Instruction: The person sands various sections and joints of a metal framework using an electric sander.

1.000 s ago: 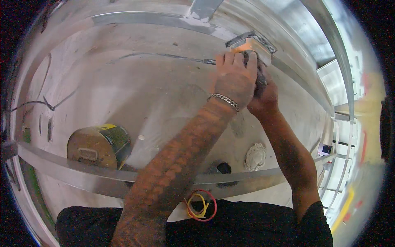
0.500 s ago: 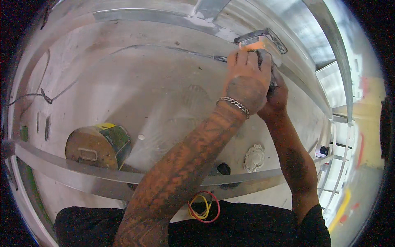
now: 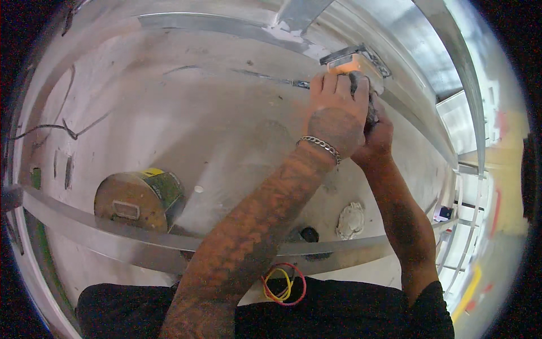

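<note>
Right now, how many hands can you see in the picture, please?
2. The left hand, with a bracelet at its wrist, is on the orange and black tool; the right hand, partly hidden, grips the same tool just to its right. No others show.

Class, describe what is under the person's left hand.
Under the left hand is an orange-and-black sander. Its orange part shows beyond the hand; whatever lies beneath the palm is covered.
</note>
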A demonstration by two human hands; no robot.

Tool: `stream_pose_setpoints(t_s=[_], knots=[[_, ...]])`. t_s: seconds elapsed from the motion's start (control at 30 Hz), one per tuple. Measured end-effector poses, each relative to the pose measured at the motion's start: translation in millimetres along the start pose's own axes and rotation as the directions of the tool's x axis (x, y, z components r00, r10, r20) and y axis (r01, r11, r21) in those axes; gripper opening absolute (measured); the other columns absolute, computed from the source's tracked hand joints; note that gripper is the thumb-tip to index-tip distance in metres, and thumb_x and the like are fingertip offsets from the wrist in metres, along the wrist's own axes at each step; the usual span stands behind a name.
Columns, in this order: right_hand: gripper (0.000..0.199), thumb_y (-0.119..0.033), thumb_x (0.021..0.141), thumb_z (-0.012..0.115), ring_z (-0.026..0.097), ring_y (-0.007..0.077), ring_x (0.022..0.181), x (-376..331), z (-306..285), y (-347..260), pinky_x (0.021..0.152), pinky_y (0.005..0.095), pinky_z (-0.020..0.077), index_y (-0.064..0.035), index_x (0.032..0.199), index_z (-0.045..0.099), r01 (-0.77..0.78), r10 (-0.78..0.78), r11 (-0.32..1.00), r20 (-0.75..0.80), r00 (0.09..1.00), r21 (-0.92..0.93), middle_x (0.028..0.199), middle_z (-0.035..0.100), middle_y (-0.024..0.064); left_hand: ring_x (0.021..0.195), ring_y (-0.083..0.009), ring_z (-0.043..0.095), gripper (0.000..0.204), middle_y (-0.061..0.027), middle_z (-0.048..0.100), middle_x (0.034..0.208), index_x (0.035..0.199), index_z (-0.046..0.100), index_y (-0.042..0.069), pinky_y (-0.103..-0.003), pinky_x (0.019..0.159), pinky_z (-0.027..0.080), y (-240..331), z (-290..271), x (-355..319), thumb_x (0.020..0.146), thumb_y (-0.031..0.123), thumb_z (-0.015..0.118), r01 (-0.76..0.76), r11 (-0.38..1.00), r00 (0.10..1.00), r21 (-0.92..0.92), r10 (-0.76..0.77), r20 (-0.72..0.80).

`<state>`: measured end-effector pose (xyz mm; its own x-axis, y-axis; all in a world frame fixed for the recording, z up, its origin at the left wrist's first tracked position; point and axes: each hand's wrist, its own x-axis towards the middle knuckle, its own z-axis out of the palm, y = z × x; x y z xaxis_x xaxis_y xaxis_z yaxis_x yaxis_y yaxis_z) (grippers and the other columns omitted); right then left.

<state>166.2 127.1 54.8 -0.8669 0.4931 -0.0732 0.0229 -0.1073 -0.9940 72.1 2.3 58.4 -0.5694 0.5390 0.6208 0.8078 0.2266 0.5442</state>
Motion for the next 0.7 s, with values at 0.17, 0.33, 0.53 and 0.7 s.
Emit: stream_pose_setpoints(t_s=[0.17,0.33,0.53,0.7], knots=[[0.052,-0.029,0.098,0.059,0.057,0.0265,0.125,-3.2,21.1,4.9,0.108,0.043,0.0457,-0.004,0.142,0.047,0.1,-0.093,0.987,0.063,0.994,-0.122,0.137,0.058,0.0121,0.109,-0.0374,0.058,0.063,-0.0204,0.061,0.116,0.134,0.057,0.006,-0.052,0.103,0.037,-8.5,-3.1,-2.7,0.076,0.028,0.069,0.1,0.995,0.995,-0.017,-0.099,0.03],[0.033,-0.023,0.104,0.047,0.065,0.0227,0.108,8.7,33.2,21.3,0.097,0.0372,0.0525,-0.0036,0.129,0.056,-0.182,0.232,0.914,-0.098,0.968,0.363,0.12,0.067,0.0124,0.115,-0.038,0.057,0.081,-0.0199,0.06,0.123,0.14,0.045,0.002,-0.054,0.106,0.037,-25.2,6.7,-12.3,0.071,0.028,0.077,0.267,0.963,0.946,-0.031,-0.256,0.199],[0.038,-0.027,0.102,0.05,0.066,0.0266,0.11,8.0,16.2,31.8,0.098,0.041,0.0532,-0.0035,0.131,0.056,-0.21,0.248,0.797,0.01,0.969,0.566,0.123,0.067,0.0136,0.123,-0.0333,0.054,0.079,-0.0162,0.06,0.129,0.137,0.044,-0.001,-0.054,0.114,0.029,-20.3,7.8,-14.3,0.071,0.024,0.08,0.32,0.944,0.867,0.083,-0.327,0.376],[0.039,-0.028,0.1,0.052,0.068,0.0286,0.109,5.3,26.9,26.9,0.097,0.0434,0.0541,-0.0036,0.131,0.056,-0.188,0.269,0.816,-0.071,0.961,0.547,0.123,0.067,0.0137,0.122,-0.0326,0.056,0.081,-0.0166,0.062,0.128,0.137,0.044,-0.002,-0.055,0.115,0.028,-23.3,11.6,-9.9,0.072,0.031,0.08,0.336,0.933,0.803,0.13,-0.356,0.478]])
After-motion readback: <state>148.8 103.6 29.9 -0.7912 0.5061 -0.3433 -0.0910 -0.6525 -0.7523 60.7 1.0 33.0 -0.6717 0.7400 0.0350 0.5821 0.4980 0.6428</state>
